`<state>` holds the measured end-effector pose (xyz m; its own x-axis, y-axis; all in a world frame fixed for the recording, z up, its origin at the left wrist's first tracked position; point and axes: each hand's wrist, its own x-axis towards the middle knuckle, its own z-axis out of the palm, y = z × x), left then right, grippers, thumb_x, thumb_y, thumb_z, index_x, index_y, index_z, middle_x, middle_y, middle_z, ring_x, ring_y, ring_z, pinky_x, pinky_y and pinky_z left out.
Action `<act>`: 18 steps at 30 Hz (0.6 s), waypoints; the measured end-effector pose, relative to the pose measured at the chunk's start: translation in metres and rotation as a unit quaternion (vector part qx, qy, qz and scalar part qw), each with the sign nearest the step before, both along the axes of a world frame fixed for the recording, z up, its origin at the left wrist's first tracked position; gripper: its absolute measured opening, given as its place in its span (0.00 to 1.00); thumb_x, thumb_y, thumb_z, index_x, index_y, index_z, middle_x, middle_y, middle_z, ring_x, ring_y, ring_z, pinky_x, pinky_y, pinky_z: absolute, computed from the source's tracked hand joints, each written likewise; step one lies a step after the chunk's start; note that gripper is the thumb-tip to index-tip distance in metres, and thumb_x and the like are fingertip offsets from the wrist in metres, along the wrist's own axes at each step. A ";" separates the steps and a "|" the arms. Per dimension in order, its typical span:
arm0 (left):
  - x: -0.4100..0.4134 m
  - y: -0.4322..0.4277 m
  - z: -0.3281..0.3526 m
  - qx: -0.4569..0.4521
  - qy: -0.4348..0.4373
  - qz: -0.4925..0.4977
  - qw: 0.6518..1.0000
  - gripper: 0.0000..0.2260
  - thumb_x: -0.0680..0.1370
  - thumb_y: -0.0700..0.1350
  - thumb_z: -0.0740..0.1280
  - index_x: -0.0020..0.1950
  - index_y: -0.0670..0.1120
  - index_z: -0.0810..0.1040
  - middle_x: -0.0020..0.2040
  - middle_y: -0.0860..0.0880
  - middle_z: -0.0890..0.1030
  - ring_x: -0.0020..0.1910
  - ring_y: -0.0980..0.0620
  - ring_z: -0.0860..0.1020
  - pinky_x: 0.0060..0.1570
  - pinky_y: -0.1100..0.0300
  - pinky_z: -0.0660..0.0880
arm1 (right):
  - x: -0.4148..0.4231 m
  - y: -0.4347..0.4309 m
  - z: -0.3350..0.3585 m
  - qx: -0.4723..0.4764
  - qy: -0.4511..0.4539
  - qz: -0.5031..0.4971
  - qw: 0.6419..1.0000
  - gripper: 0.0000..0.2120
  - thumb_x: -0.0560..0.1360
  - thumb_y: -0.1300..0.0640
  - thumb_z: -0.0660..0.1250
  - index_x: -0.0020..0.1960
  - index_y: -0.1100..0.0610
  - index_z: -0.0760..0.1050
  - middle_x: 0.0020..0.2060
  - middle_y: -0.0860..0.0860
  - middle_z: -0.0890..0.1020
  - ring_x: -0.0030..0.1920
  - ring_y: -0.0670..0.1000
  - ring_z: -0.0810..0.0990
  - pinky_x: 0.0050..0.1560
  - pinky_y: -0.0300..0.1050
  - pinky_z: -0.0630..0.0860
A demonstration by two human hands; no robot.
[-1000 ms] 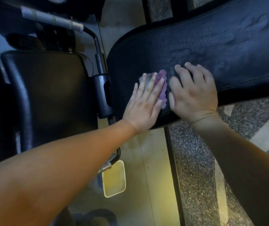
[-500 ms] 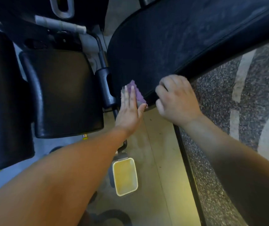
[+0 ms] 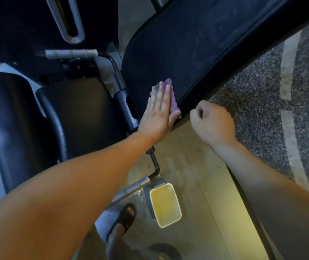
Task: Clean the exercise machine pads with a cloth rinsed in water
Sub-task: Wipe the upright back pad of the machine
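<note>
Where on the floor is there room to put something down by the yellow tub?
The pale floor between the tub and the dark rail is bare, up to beneath the right hand. Left of the tub it is crowded: metal handle, wet splash and a sandalled foot.

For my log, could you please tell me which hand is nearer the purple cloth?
Left. The left hand lies flat on the cloth; the right hand, fisted, is apart, to its right.
</note>
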<state>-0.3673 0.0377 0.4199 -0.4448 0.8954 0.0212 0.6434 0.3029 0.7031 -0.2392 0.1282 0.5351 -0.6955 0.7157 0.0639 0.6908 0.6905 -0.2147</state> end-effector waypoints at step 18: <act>-0.045 0.055 0.068 0.034 -0.045 0.044 0.997 0.29 0.86 0.60 0.40 0.82 0.49 0.35 0.83 0.48 0.36 0.81 0.48 0.35 0.80 0.45 0.41 | -0.043 0.043 0.107 0.006 0.104 -0.146 0.984 0.21 0.86 0.44 0.54 0.46 0.61 0.70 0.35 0.55 0.76 0.37 0.62 0.76 0.35 0.53 0.67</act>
<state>-0.4121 0.0929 0.4874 -0.5241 0.8508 0.0373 0.5506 0.3051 0.7770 -0.2823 0.1709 0.6420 -0.4307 0.8818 0.1920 0.8025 0.4716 -0.3655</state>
